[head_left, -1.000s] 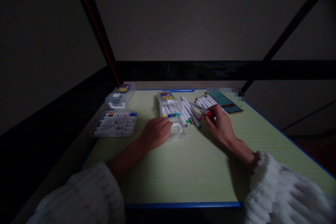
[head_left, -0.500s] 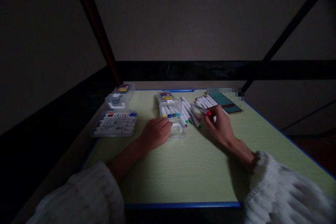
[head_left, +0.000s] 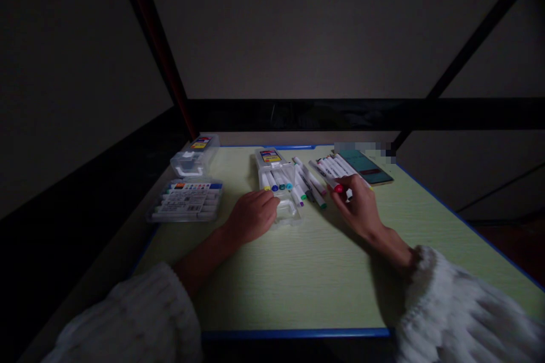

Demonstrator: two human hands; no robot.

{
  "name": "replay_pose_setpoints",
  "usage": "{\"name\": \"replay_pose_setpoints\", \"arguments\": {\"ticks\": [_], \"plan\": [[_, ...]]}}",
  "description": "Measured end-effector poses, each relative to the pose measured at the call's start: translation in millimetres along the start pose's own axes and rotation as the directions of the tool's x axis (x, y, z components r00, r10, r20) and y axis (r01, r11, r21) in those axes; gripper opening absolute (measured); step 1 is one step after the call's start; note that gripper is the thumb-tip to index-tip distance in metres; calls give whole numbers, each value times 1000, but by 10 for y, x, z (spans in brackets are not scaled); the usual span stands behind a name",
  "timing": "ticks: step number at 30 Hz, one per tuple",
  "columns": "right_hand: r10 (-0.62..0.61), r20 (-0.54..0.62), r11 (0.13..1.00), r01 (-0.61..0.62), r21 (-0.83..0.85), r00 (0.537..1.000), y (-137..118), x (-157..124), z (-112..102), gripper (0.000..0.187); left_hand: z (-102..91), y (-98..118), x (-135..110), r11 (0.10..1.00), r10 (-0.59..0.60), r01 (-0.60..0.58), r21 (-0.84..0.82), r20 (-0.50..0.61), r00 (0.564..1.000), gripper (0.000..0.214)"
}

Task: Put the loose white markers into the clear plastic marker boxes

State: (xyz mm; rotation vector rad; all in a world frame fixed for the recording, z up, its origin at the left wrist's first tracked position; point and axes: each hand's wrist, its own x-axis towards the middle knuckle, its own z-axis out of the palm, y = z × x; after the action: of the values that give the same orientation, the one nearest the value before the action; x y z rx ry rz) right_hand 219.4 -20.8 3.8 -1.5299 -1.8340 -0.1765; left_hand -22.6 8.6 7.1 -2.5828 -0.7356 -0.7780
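My right hand [head_left: 360,204] is closed on a white marker [head_left: 327,177] with a red end, held tilted beside a row of white markers [head_left: 340,165]. Its fingers pinch the marker near the red end. Curled fingers on my left hand [head_left: 252,214] rest at the clear lid flap [head_left: 287,210] of an opened plastic case [head_left: 272,159]; the thumb side touches its edge. Several markers with yellow, blue and teal ends [head_left: 276,180] lie inside that case. Between the case and my right hand is a loose pile of markers [head_left: 307,182] with green and purple ends.
At the left stand a clear plastic case [head_left: 196,156] and, nearer, a flat clear case full of markers [head_left: 187,200]. A phone [head_left: 367,167] lies at the back right. The pale green table [head_left: 306,278] has a blue edge; a wall rises behind it.
The marker in my right hand has tipped, its far end shifting slightly up and its red end slightly down. My left hand stays at the lid flap.
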Motion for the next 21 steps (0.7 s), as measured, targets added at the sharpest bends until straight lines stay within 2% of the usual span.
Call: {"name": "replay_pose_setpoints", "arguments": {"ticks": [5, 10, 21], "plan": [[-156, -126, 987, 159, 21, 980, 95, -8, 62, 8, 7, 6, 3, 1000, 4, -5, -11, -47, 999, 18], [-335, -215, 940, 342, -5, 917, 96, -1, 64, 9, 15, 12, 8, 1000, 7, -9, -17, -81, 997, 17], [-417, -286, 904, 426, -35, 863, 23, 5, 22, 10, 27, 14, 5, 998, 15, -23, -56, -134, 991, 15]]}}
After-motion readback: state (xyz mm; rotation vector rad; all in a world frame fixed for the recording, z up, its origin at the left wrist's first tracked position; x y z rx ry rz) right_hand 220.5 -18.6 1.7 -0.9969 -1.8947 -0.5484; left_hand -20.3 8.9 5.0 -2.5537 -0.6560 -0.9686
